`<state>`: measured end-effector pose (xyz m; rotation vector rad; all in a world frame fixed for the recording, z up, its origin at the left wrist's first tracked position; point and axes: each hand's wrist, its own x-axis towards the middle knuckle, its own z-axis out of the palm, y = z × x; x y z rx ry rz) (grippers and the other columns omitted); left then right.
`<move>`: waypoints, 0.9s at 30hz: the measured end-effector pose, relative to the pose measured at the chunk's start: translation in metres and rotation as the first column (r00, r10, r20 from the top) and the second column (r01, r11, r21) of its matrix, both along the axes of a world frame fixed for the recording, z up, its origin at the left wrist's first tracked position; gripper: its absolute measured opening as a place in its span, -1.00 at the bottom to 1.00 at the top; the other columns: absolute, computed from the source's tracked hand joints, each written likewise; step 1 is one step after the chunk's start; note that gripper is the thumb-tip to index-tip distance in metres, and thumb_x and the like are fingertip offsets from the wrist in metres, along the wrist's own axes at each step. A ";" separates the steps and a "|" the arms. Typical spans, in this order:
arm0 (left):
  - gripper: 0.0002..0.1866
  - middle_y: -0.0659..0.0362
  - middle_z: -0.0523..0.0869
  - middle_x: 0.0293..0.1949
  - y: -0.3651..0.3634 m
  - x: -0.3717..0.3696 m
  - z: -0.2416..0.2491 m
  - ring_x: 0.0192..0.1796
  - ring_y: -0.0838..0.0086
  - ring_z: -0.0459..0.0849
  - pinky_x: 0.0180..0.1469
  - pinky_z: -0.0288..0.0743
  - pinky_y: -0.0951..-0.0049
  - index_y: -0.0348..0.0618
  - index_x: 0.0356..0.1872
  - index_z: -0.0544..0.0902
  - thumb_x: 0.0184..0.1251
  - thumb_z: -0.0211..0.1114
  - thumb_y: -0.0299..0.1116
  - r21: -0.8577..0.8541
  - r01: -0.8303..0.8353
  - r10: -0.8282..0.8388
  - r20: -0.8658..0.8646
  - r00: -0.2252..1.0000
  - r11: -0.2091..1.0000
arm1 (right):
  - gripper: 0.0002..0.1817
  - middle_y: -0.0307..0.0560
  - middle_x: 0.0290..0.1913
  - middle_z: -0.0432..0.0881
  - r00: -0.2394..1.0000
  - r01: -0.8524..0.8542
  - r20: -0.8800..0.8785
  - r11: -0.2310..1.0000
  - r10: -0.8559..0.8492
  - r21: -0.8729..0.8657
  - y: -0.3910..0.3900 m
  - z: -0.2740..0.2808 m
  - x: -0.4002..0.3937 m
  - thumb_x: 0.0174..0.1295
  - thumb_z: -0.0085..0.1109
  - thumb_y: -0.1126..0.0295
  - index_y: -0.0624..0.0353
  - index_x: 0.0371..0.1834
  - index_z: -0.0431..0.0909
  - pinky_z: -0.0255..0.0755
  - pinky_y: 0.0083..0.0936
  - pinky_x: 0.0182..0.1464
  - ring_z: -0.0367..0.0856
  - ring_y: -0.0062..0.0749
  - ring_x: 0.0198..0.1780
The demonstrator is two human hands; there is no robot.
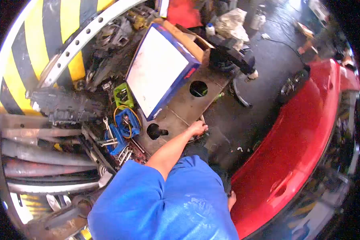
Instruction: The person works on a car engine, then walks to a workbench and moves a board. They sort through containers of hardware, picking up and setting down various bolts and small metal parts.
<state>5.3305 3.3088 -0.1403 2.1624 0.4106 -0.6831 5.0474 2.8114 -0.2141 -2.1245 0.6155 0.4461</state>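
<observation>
My left hand (198,128) reaches out over the edge of the brown metal bench (176,116), its fingers closed. A short pale piece shows just beyond the fingers, but what they hold is too small to make out. My right hand (231,200) shows only in part, low beside my blue shirt and close to the red car panel (284,168); its fingers are not clear. A large box with a white face and blue edges (158,66) lies tilted on the bench, beyond my left hand.
Blue trays (128,124), a green tray (124,96) and several wrenches (108,128) lie left of the bench. A gearbox-like metal part (64,106) sits farther left, above a rack of pipes (48,154). Cables (282,36) cross the dark floor at the upper right.
</observation>
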 end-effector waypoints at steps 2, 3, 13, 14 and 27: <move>-0.58 -0.10 0.73 -0.05 0.005 0.012 -0.022 0.03 0.00 0.68 0.10 0.53 0.11 -0.16 -0.04 0.71 0.36 0.15 -0.04 0.005 -0.076 0.076 0.088 0.993 0.997 | -0.66 0.01 -0.17 0.66 0.844 0.518 -0.347 0.787 -0.409 0.334 0.030 0.069 0.089 0.47 -0.03 0.22 0.23 0.10 0.49 0.51 -0.44 -0.27 0.65 -0.31 -0.25; -0.58 -0.11 0.73 -0.05 0.007 0.013 -0.023 0.03 0.00 0.68 0.10 0.53 0.11 -0.17 -0.04 0.71 0.36 0.15 -0.05 -0.008 -0.104 0.104 0.046 0.994 0.995 | -0.68 -0.02 -0.20 0.66 0.842 0.521 -0.360 0.777 -0.402 0.352 0.029 0.071 0.118 0.46 -0.02 0.22 0.22 0.09 0.49 0.49 -0.47 -0.33 0.64 -0.33 -0.29; -0.55 -0.24 0.69 -0.06 0.023 -0.105 -0.075 0.05 -0.10 0.65 0.11 0.50 0.05 -0.27 -0.05 0.68 0.35 0.20 -0.04 0.133 -0.585 0.600 -0.148 0.786 0.800 | -0.75 -0.16 -0.33 0.65 0.945 0.105 -0.325 0.920 0.025 0.378 0.017 0.059 0.350 0.40 0.07 0.20 0.14 -0.09 0.56 0.37 -0.57 -0.50 0.56 -0.50 -0.44; -0.53 -0.24 0.68 -0.05 0.019 -0.118 -0.069 0.07 -0.09 0.64 0.12 0.49 0.06 -0.28 -0.05 0.68 0.35 0.20 -0.02 0.165 -0.648 0.667 -0.096 0.739 0.743 | -0.75 -0.17 -0.35 0.63 0.965 -0.082 -0.199 0.915 0.172 0.394 0.018 0.041 0.379 0.40 0.07 0.19 0.13 -0.10 0.56 0.35 -0.58 -0.50 0.52 -0.52 -0.46; -0.58 0.12 0.75 -0.37 0.069 -0.131 0.026 -0.35 0.44 0.70 -0.23 0.54 0.40 -0.24 -0.02 0.66 0.52 0.10 -0.05 -0.124 -0.987 0.957 0.261 -0.129 -0.099 | -0.61 0.18 0.26 0.49 0.047 -0.929 0.580 0.249 0.813 -0.274 0.518 0.330 0.557 0.41 0.06 0.30 0.25 0.23 0.48 0.29 -0.19 0.33 0.43 0.07 0.30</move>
